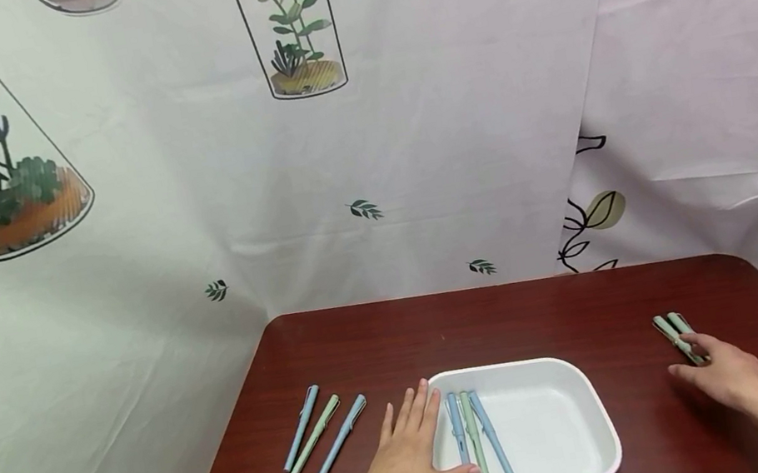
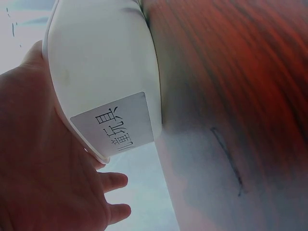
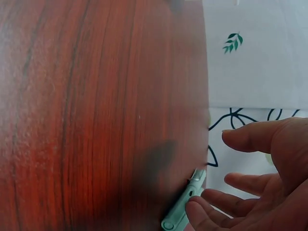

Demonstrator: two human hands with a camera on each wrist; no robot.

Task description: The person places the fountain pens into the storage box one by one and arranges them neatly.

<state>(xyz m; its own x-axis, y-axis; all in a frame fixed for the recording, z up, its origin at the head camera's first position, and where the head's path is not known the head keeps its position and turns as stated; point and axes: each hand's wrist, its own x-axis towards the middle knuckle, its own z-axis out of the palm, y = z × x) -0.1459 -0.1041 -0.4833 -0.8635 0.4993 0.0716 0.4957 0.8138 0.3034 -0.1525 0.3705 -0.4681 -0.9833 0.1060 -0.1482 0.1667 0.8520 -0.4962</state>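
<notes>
My left hand (image 1: 409, 461) rests on the left front corner of a white plastic box (image 1: 558, 429), its fingers straight and spread, the thumb over the front rim. Inside lie a blue pen (image 1: 458, 430), a green pen (image 1: 474, 439) and another blue pen (image 1: 492, 436). Seen from the left wrist, the box's side wall (image 2: 103, 57) has a printed label (image 2: 115, 122). On the right, my right hand (image 1: 732, 374) reaches over two pale green pens, its fingertips beside one pen (image 1: 670, 333). The right wrist view shows the thumb well apart from the fingers, near a green pen (image 3: 185, 202).
Left of the box, a blue pen (image 1: 302, 428), a green pen (image 1: 314, 438) and a second blue pen (image 1: 341, 439) lie side by side on the dark red wooden table (image 1: 514, 314). A white cloth with plant prints (image 1: 407, 138) hangs behind the table.
</notes>
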